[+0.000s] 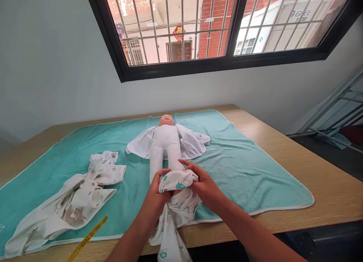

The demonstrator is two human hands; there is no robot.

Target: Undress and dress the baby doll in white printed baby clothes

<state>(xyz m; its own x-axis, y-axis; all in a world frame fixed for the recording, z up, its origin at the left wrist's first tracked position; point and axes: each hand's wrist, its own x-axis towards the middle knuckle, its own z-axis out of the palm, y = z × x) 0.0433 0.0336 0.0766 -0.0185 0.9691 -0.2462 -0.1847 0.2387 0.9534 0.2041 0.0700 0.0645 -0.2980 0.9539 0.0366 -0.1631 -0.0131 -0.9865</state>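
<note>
A baby doll (165, 139) with a white cloth body lies on its back, its legs towards me. Under its upper body an open white jacket (193, 142) is spread out to both sides. Patterned white baby pants (185, 203) are bunched up at the doll's right-side leg as I see it, and one pant leg hangs over the table edge. My left hand (159, 190) grips the left side of the gathered opening. On the other side, my right hand (205, 184) pinches the fabric, with its index finger stretched along the doll's leg. The doll's foot there is hidden.
A teal towel (241, 178) with a white border covers much of the wooden table (326, 194). Crumpled white baby clothes (62, 205) lie to the left. A yellow printed strip (88, 238) is at the front edge. Behind the table is a barred window (181, 31); a metal frame (334, 114) stands right.
</note>
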